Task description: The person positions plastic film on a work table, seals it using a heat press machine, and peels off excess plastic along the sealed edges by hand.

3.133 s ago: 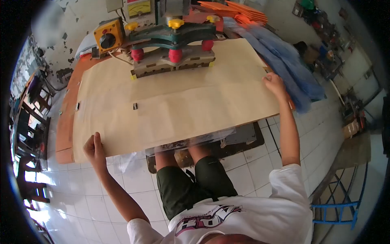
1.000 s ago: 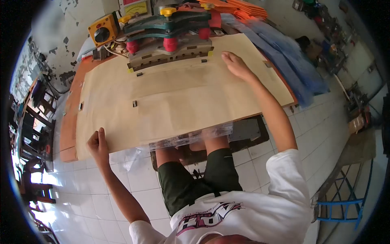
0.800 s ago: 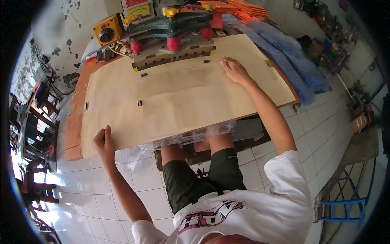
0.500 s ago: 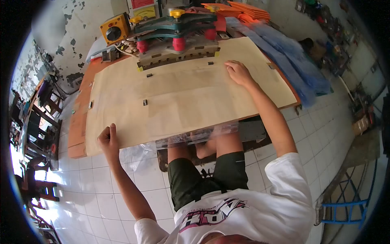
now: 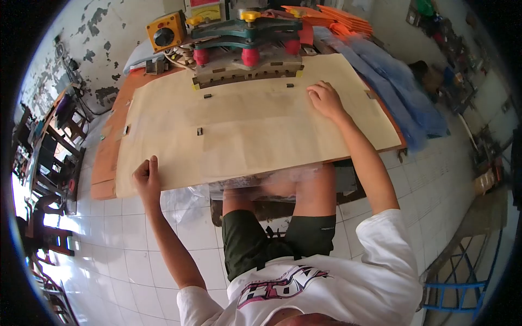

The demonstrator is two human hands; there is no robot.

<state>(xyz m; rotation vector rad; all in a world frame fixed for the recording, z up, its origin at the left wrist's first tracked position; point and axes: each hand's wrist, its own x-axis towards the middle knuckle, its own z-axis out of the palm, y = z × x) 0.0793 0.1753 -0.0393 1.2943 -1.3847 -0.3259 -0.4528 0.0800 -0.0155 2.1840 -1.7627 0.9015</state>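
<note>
A cream sheet (image 5: 255,133) covers the worktable, with several small dark blocks on it, among them one block (image 5: 200,131) left of centre. My left hand (image 5: 147,178) is closed in a fist at the sheet's front left edge, thumb upward. My right hand (image 5: 326,100) rests farther back on the right part of the sheet, fingers curled. What either hand holds, if anything, is hidden. Behind the sheet stands a press-like machine (image 5: 247,41) with green arms, red cylinders and yellow knobs. Clear plastic film (image 5: 261,182) hangs at the front edge over my legs.
A yellow control box (image 5: 165,33) with a black dial sits at the back left. Orange folded pieces (image 5: 345,22) are stacked at the back right. Bluish plastic sheeting (image 5: 397,95) drapes along the right side. A blue metal frame (image 5: 457,296) stands on the floor at right.
The view has shifted slightly, so the table and machine appear farther right. My right fingers look a little more curled. My legs have shifted, and the foot seen under the table is now hidden.
</note>
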